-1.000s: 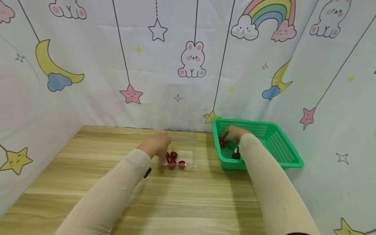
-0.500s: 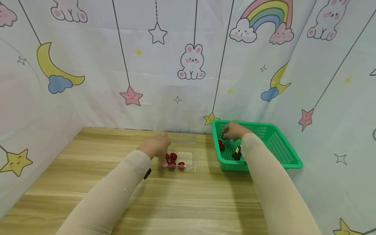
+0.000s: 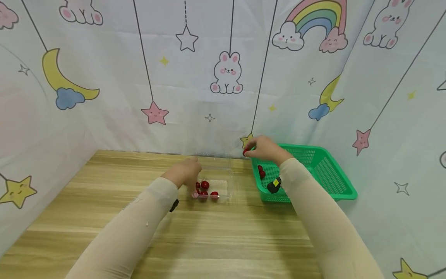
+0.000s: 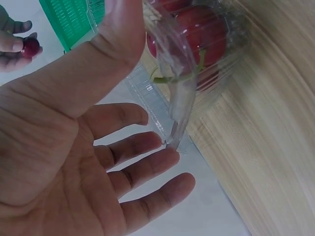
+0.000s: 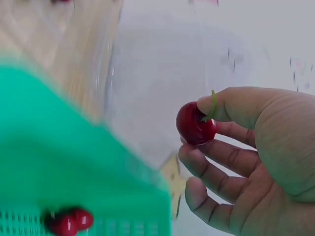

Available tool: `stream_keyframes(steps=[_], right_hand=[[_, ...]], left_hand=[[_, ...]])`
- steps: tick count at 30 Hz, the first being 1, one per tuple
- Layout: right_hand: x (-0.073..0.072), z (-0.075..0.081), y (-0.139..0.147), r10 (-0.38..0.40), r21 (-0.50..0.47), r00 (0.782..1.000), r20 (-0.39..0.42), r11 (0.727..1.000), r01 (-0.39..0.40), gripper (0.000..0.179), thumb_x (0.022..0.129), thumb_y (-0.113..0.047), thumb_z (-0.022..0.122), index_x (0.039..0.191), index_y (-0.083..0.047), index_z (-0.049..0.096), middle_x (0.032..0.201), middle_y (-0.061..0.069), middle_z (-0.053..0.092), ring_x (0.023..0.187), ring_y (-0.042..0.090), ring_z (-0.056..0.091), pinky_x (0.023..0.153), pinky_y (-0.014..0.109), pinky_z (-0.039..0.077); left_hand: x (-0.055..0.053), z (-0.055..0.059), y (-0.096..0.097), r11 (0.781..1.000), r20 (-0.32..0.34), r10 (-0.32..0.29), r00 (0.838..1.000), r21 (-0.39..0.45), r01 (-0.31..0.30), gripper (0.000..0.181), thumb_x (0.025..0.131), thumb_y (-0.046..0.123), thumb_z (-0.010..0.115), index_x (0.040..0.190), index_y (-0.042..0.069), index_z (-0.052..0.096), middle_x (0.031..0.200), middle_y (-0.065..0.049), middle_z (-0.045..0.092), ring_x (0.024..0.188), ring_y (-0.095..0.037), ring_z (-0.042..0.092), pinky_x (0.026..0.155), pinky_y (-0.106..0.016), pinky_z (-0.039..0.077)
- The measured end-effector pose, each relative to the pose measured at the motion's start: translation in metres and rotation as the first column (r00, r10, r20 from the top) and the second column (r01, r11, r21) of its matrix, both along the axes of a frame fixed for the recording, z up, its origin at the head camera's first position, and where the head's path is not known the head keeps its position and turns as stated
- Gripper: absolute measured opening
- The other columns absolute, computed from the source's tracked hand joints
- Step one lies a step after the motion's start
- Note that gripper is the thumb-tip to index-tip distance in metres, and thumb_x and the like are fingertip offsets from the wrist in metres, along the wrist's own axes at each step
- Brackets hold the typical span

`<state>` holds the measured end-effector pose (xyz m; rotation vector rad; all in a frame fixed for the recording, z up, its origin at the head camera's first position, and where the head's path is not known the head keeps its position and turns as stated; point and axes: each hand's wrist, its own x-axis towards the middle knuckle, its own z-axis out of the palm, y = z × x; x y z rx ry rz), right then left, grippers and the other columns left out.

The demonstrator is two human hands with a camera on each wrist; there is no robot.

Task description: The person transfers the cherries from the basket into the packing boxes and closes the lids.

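Note:
My right hand (image 3: 263, 148) pinches a dark red cherry (image 5: 192, 125) between thumb and fingers, its green stem beside the thumb. This hand is above the left rim of the green basket (image 3: 338, 172). Inside the basket, a pair of cherries (image 5: 69, 222) lies near the left wall. My left hand (image 3: 184, 173) rests at the left side of a clear plastic box (image 3: 229, 182), thumb over its wall, other fingers spread and relaxed with tips right at the clear edge (image 4: 179, 115). Several cherries (image 3: 205, 185) lie in the box, partly hidden by this hand.
The box's transparent lid (image 3: 216, 161) stands raised at the back. Box and basket share a wooden table (image 3: 223, 240), with a patterned curtain (image 3: 195, 77) hanging right behind. A black wrist camera (image 3: 274, 185) on the right arm overlaps the basket.
My right hand has lifted a cherry out of the basket and moved left and up, over the rim. The left hand and the box have stayed in place.

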<state>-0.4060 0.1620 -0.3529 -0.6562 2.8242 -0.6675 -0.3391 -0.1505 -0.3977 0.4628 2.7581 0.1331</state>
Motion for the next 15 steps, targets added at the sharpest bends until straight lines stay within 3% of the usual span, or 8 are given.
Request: stream_keyframes(steps=[7,9,15], right_hand=[[0.019,-0.003,-0.044,0.137,0.014,0.989,0.063,0.990,-0.138,0.021,0.111,-0.027,0.077,0.126,-0.013,0.083,0.129,0.007,0.081,0.119,0.027,0.079,0.101,0.045,0.068],[0.022,-0.009,-0.056,0.179,0.036,0.981,0.070,0.983,-0.182,0.018,0.111,-0.026,0.078,0.123,-0.014,0.084,0.126,0.005,0.082,0.118,0.025,0.079,0.099,0.043,0.068],[0.027,-0.036,-0.088,0.281,0.139,0.958,0.061,0.948,-0.287,0.018,0.108,-0.021,0.080,0.123,-0.012,0.085,0.125,0.006,0.083,0.116,0.023,0.080,0.099,0.039,0.068]], left_hand=[[-0.001,-0.002,-0.002,1.000,-0.001,-0.005,1.000,0.001,0.005,0.096,0.075,0.035,0.109,0.153,-0.002,0.067,0.173,-0.027,0.048,0.155,-0.048,0.054,0.126,-0.060,0.053],[-0.002,-0.002,-0.003,1.000,0.000,-0.007,1.000,-0.001,0.007,0.096,0.075,0.036,0.109,0.153,-0.002,0.067,0.175,-0.028,0.045,0.156,-0.049,0.054,0.126,-0.060,0.052],[-0.003,-0.002,-0.003,1.000,0.009,0.002,1.000,0.000,-0.002,0.095,0.074,0.036,0.109,0.151,-0.001,0.068,0.165,-0.025,0.054,0.145,-0.045,0.062,0.120,-0.057,0.058]])
